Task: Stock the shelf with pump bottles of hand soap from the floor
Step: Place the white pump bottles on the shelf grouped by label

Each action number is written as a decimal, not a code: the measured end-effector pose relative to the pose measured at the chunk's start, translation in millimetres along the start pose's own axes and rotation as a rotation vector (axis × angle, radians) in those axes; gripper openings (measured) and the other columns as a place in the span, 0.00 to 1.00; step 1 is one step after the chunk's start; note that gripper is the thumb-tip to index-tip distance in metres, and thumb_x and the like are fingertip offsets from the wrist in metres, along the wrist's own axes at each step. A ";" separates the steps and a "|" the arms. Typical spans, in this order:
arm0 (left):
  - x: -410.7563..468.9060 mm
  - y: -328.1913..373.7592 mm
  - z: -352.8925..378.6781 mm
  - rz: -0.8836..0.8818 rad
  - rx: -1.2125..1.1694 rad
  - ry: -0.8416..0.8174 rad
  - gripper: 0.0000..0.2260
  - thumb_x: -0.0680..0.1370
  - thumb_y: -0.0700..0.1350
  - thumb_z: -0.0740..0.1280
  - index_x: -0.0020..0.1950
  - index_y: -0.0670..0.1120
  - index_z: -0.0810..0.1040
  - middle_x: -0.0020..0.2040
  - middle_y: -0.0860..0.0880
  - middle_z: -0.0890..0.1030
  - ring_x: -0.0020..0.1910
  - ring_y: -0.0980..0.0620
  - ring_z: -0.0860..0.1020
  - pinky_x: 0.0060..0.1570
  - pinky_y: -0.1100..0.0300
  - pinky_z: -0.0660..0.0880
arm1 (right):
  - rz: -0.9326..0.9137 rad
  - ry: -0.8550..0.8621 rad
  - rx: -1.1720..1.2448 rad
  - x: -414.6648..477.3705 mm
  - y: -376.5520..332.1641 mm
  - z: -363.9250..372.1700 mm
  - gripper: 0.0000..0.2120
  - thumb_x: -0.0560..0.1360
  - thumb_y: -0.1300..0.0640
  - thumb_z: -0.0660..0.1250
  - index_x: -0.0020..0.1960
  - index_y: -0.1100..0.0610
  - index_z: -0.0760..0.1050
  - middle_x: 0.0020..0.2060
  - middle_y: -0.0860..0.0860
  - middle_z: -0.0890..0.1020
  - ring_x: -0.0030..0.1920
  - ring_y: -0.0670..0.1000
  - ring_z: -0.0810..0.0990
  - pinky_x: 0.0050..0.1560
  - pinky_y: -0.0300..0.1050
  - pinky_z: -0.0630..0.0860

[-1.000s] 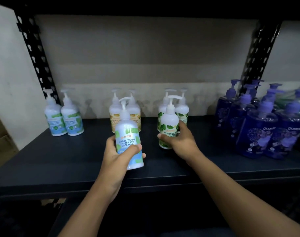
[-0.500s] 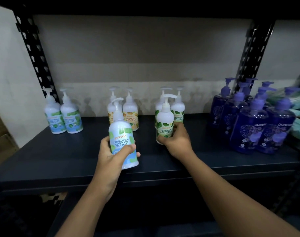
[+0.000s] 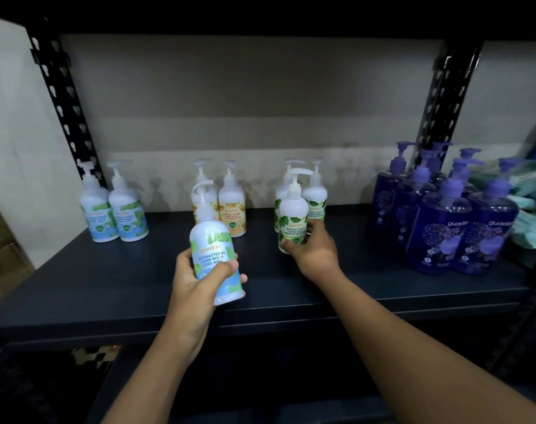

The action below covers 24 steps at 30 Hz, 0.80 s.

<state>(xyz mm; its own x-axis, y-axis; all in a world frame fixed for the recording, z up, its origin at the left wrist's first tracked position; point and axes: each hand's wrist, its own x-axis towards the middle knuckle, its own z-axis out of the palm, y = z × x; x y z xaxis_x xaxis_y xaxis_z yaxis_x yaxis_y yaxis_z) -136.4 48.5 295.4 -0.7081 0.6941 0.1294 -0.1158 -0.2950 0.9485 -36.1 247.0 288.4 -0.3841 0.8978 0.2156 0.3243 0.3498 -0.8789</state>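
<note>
Dark metal shelving fills our view, its flat blue-black shelf board set against a pale wall and framed by black perforated uprights.

We hold a white plastic pump bottle with a blue-and-green "Cool Mint" label in our left hand. The fingers wrap round its back and the thumb lies across the lower label. This bottle tilts to the left, its base over the front part of the shelf board. We cannot tell whether the base touches the board.

Our right hand grips a white pump bottle with a green leaf label low on its body, fingers curled round its right side and thumb at its foot. That bottle stands upright on the board, just in front of two matching green-leaf bottles near the back.

Left of those, also at the back, stand a pair of white bottles with yellow labels, partly hidden behind the tilted bottle's pump. Further left, near the upright, a pair of blue-and-green mint bottles stand touching side by side.

At the right end we see a tight cluster of translucent purple pump bottles. Beyond them lie crumpled green packets. Brown cardboard shows at the far left edge.
</note>
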 end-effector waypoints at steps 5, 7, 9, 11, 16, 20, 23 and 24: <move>0.2 -0.4 0.2 0.001 -0.009 -0.001 0.30 0.64 0.45 0.75 0.65 0.46 0.70 0.57 0.40 0.82 0.43 0.42 0.85 0.38 0.50 0.81 | 0.021 0.013 -0.024 1.9 -1.8 2.1 0.27 0.74 0.53 0.75 0.68 0.54 0.69 0.59 0.50 0.79 0.52 0.48 0.75 0.51 0.41 0.69; 0.4 -0.8 -0.3 -0.002 -0.013 -0.001 0.31 0.64 0.46 0.75 0.66 0.46 0.70 0.57 0.40 0.82 0.43 0.42 0.85 0.39 0.50 0.80 | 0.025 0.014 -0.038 1.9 -2.4 2.1 0.27 0.74 0.53 0.75 0.69 0.54 0.69 0.60 0.51 0.79 0.55 0.50 0.77 0.52 0.41 0.69; 0.0 -0.6 -0.9 -0.004 -0.015 -0.004 0.32 0.63 0.46 0.76 0.66 0.46 0.70 0.57 0.40 0.83 0.44 0.42 0.85 0.39 0.50 0.80 | 0.026 0.016 -0.050 1.6 -3.0 1.9 0.27 0.74 0.53 0.75 0.69 0.55 0.69 0.61 0.51 0.79 0.57 0.52 0.78 0.52 0.41 0.69; -0.2 -0.7 -1.5 -0.007 -0.014 -0.004 0.32 0.63 0.47 0.76 0.65 0.47 0.70 0.57 0.41 0.83 0.44 0.42 0.86 0.39 0.50 0.81 | 0.027 0.017 -0.064 1.1 -4.1 2.1 0.26 0.75 0.52 0.74 0.69 0.55 0.69 0.61 0.51 0.79 0.58 0.52 0.78 0.52 0.42 0.69; 0.0 -1.9 -2.7 -0.007 -0.017 -0.005 0.27 0.66 0.44 0.74 0.64 0.47 0.71 0.57 0.41 0.83 0.44 0.42 0.86 0.40 0.49 0.81 | 0.029 0.022 -0.100 1.7 -6.8 2.9 0.25 0.76 0.52 0.73 0.68 0.55 0.69 0.63 0.52 0.79 0.62 0.55 0.78 0.53 0.42 0.69; -0.1 -2.4 -3.4 -0.010 -0.014 -0.002 0.28 0.66 0.45 0.74 0.64 0.47 0.71 0.56 0.42 0.83 0.45 0.41 0.86 0.42 0.48 0.81 | 0.033 0.022 -0.119 3.4 -6.2 4.0 0.23 0.76 0.51 0.73 0.67 0.54 0.70 0.62 0.51 0.79 0.61 0.55 0.78 0.53 0.43 0.69; -0.8 -2.8 -4.9 -0.010 -0.009 -0.003 0.28 0.66 0.44 0.74 0.65 0.46 0.71 0.56 0.42 0.83 0.45 0.41 0.86 0.42 0.48 0.81 | 0.038 0.023 -0.136 4.9 -5.7 5.2 0.22 0.76 0.50 0.72 0.66 0.53 0.70 0.62 0.51 0.80 0.61 0.56 0.78 0.52 0.43 0.69; -1.2 -2.7 -5.5 -0.012 -0.007 -0.003 0.28 0.66 0.44 0.74 0.65 0.46 0.71 0.56 0.42 0.83 0.45 0.41 0.86 0.41 0.48 0.81 | 0.038 0.023 -0.140 5.5 -5.0 5.7 0.22 0.76 0.49 0.72 0.66 0.53 0.70 0.61 0.51 0.80 0.60 0.56 0.79 0.52 0.43 0.70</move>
<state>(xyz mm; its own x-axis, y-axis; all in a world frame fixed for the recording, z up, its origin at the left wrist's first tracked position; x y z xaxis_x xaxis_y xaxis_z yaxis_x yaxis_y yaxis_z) -139.1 44.8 291.1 -0.7043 0.6997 0.1195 -0.1290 -0.2917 0.9478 -44.8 248.6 291.5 -0.3500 0.9164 0.1944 0.4560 0.3479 -0.8191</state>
